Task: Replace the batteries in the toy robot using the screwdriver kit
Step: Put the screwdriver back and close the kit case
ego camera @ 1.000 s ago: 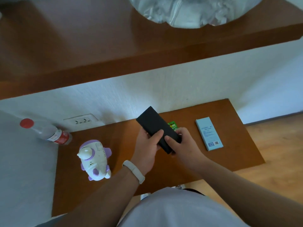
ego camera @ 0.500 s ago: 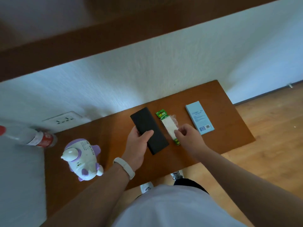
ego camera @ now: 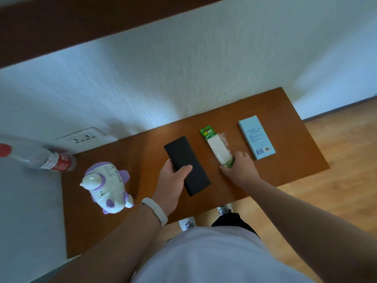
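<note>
Overhead, from the head camera, the left hand [ego camera: 173, 180] grips the near half of a black case [ego camera: 186, 165] — presumably the screwdriver kit — thumb across its top, above the brown counter [ego camera: 285, 123]. The right hand [ego camera: 240, 168] has its fingertips on the near end of the battery pack [ego camera: 217, 149], which lies flat just right of the case; whether it is pinching or only pressing, I cannot tell. The toy robot [ego camera: 107, 185] stands untouched, well to the left, with a pale blue box [ego camera: 256, 137] at the far right. One risk: the case is held at one end — opened mid-air, its bits could spill onto the floor.
</note>
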Demonstrator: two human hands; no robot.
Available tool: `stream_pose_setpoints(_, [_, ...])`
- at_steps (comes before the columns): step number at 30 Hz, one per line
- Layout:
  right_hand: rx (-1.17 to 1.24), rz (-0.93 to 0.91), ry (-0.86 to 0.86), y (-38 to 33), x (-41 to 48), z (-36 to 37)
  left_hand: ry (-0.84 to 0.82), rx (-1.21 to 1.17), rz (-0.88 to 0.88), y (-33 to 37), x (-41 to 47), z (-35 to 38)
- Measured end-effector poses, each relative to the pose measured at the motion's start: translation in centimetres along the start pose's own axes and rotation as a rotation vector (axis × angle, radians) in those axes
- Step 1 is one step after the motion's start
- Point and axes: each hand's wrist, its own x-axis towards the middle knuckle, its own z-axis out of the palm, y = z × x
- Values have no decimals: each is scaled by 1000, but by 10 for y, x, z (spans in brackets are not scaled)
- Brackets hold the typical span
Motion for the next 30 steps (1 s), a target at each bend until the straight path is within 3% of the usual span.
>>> stream_pose_setpoints(10, [47, -32, 120, 7, -2, -8, 29, -10, -18, -3, -2, -5])
stream_pose_setpoints(16, [-12, 46, 239, 31, 8, -45, 15, 6, -17, 0, 2, 9])
stream_pose_setpoints(30, [-14, 131, 142, 73, 47, -71, 55, 8, -30, 3, 2, 44])
